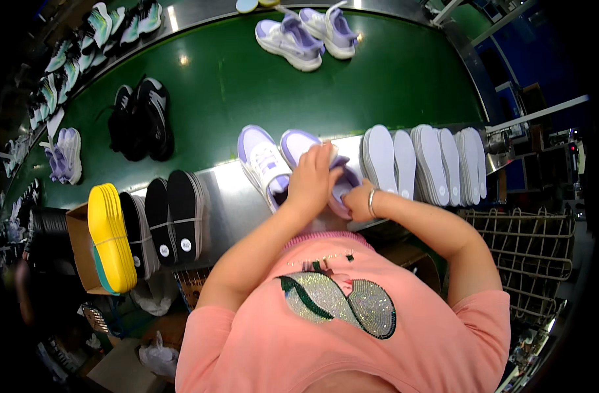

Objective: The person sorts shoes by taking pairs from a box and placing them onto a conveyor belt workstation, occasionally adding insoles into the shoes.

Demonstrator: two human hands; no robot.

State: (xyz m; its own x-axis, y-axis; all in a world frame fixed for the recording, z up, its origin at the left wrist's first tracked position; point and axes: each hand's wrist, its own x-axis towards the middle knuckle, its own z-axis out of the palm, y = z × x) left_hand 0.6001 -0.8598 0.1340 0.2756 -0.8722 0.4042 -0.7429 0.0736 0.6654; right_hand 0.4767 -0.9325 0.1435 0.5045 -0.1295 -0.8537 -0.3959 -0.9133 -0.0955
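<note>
A lavender-and-white sneaker (298, 142) sits on the steel edge strip in front of me, toe pointing away. My left hand (310, 178) grips its upper near the tongue, covering much of the laces. At the heel end, my right hand (360, 200) holds the collar, with a bracelet on that wrist. The shoe's opening shows between the two hands; whether anything is inside cannot be made out. Just left of it stands the matching sneaker (263, 157), its laces visible, touched by neither hand.
Bundled white insoles (379, 157) lie right of the shoes. Left are black insoles (185, 213) and yellow insoles (109, 229) by a cardboard box (82, 245). The green belt (214, 85) carries black sneakers (154, 118) and another lavender pair (289, 42). A wire basket (522, 255) hangs at right.
</note>
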